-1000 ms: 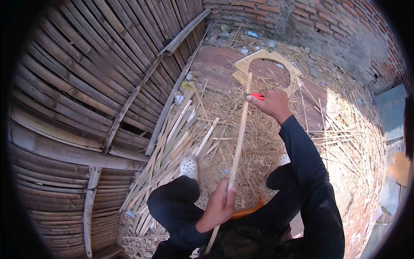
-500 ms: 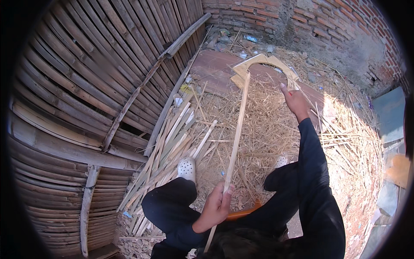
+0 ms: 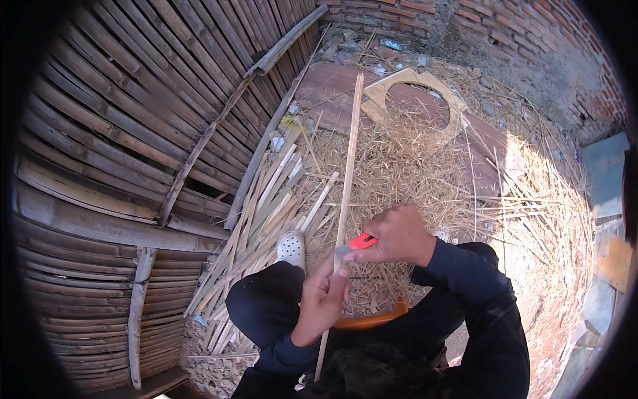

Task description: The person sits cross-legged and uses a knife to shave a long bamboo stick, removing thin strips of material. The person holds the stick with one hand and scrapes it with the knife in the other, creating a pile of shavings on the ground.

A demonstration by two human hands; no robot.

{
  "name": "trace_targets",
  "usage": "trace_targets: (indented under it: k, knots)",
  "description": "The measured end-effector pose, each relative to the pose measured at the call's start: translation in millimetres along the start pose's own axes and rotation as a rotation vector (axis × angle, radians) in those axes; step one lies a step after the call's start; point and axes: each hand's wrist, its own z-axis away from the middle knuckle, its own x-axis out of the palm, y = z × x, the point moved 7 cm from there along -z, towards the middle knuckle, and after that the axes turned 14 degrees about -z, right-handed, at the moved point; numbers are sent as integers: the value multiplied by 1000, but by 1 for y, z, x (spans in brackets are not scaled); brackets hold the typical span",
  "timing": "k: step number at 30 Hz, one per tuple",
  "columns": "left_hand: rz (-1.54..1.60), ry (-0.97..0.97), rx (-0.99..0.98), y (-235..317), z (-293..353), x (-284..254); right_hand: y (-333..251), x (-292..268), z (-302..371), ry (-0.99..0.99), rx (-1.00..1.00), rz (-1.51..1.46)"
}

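A long, pale bamboo strip runs up and away from my lap. My left hand is closed around its lower part, thumb pressed along it. In my right hand is a red utility knife, gripped with the fingers wrapped round the handle. Its blade lies against the strip just above my left fingers. The two hands are nearly touching. How deep the blade sits in the strip, I cannot tell.
Split bamboo strips are piled on the left beside a white clog. Shavings cover the ground ahead, with a wooden board with a round cut-out beyond. A bamboo wall stands left, a brick wall behind. Orange plastic shows near my lap.
My right hand has come back from far ahead to beside my left hand, and the red knife now shows clearly against the strip. The strip's far end has swung left.
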Motion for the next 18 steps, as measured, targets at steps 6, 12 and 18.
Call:
trace_targets:
  k: [6, 12, 18]
  knots:
    - [18, -38, -47, -7, 6, 3, 26, -6, -11, 120, 61, 35]
    - [20, -40, -25, -9, 1, -2, 2, 14, 0, 29, 18, -57]
    - [23, -17, -47, -7, 3, -7, -3, 20, -3, -43, 54, -91]
